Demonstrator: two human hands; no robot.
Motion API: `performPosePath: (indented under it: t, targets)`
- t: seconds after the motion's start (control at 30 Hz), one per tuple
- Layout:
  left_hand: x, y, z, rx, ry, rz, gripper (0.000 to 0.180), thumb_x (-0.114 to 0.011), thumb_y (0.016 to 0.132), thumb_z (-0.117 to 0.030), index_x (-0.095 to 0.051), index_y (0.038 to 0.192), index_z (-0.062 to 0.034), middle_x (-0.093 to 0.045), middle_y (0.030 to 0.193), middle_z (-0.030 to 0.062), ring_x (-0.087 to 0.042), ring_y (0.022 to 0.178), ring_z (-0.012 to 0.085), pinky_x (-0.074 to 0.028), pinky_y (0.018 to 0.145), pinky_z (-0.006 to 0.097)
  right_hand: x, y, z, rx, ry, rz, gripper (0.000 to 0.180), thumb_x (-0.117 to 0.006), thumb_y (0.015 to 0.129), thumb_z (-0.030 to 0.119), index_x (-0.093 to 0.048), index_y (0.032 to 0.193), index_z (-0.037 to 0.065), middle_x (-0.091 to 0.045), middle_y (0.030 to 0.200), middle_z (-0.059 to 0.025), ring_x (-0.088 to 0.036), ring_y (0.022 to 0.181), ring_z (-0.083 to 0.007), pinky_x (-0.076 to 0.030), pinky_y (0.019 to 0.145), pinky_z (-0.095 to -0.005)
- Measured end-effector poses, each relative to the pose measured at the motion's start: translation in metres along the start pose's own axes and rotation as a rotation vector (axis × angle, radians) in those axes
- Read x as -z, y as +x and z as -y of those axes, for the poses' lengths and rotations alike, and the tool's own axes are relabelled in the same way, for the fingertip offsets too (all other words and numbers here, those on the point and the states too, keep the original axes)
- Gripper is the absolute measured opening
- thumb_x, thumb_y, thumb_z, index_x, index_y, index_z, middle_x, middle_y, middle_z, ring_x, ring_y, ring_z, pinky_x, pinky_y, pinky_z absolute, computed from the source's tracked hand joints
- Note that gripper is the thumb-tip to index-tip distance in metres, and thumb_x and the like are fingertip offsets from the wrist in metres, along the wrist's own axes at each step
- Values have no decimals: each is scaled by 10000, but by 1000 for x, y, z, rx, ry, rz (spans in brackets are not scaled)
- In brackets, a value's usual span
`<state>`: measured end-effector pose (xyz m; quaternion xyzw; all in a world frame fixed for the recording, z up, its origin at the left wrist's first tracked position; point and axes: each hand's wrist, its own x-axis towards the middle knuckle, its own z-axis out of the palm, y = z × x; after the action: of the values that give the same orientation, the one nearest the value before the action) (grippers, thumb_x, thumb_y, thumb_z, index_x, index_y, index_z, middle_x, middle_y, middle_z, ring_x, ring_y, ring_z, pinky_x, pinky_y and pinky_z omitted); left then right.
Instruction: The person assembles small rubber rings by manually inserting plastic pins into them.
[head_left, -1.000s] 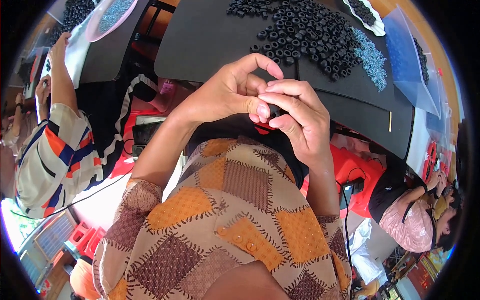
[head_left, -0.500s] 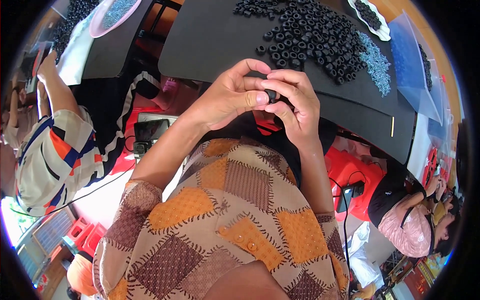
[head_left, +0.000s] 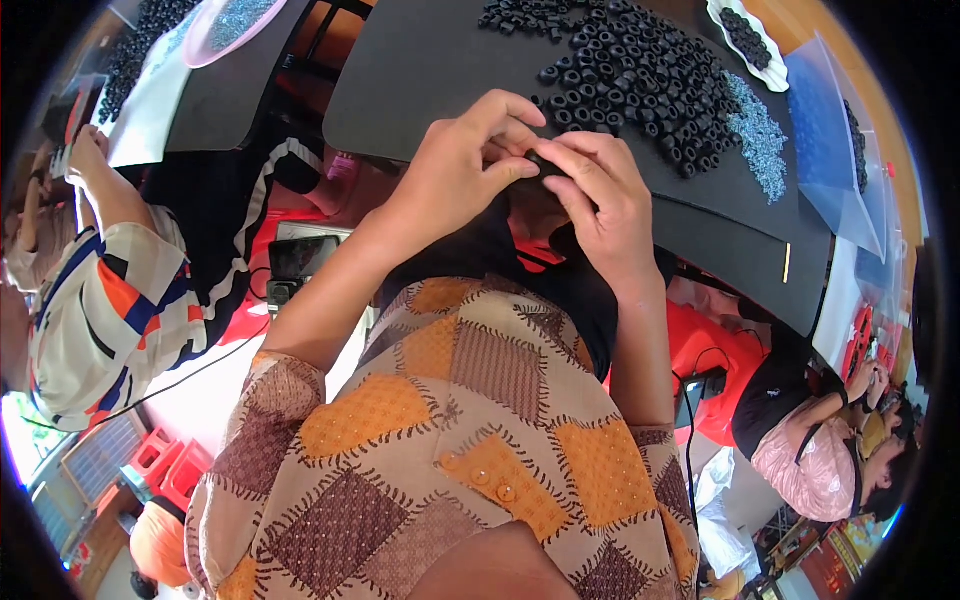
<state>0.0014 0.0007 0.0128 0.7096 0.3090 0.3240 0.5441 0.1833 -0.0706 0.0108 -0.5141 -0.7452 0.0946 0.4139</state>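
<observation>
Over the table's near edge, my two hands meet at a small round black part (head_left: 541, 163), mostly hidden by the fingers. My left hand (head_left: 470, 160) is closed, its thumb tip against the part's left side and its index finger arched above. From the right, my right hand (head_left: 608, 195) pinches the part between thumb and fingers. Just beyond my fingertips lies a broad pile of hollow black ring-like parts (head_left: 650, 80). A heap of tiny clear-blue pieces (head_left: 760, 140) borders the pile on its right.
The dark table (head_left: 410, 70) also bears a white scalloped dish (head_left: 775, 75) of black parts and a thin gold-coloured stick (head_left: 786, 263). A translucent blue bin (head_left: 835, 130) stands at the right. Co-workers sit on both sides; a pink bowl (head_left: 195, 50) rests on the left table.
My left hand has moved up and to the right, its wrist turned more over. My right hand has shifted slightly right, and the black part is more covered than before.
</observation>
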Motion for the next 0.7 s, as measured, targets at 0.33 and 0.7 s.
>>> performPosePath:
  t: [0.33,0.7]
  targets:
    - [-6,1,1,-127,239,-45,395,-732,785,16,-550,1129,-48,-712,908,112,-703,842,244,-564,763,338,0,26,6,-151,1112,-247,101,-603,969,109,-609,973,9,-581,851,-10,-513,744,-70,-410,670,-223]
    - [-5,-6,10,-206,202,-128,689,-726,773,-5,-485,1406,-134,-701,886,114,-682,793,261,-548,735,340,-16,35,29,-47,805,-9,293,-597,948,194,-621,724,6,-541,578,-14,-465,510,-68,-355,485,-245]
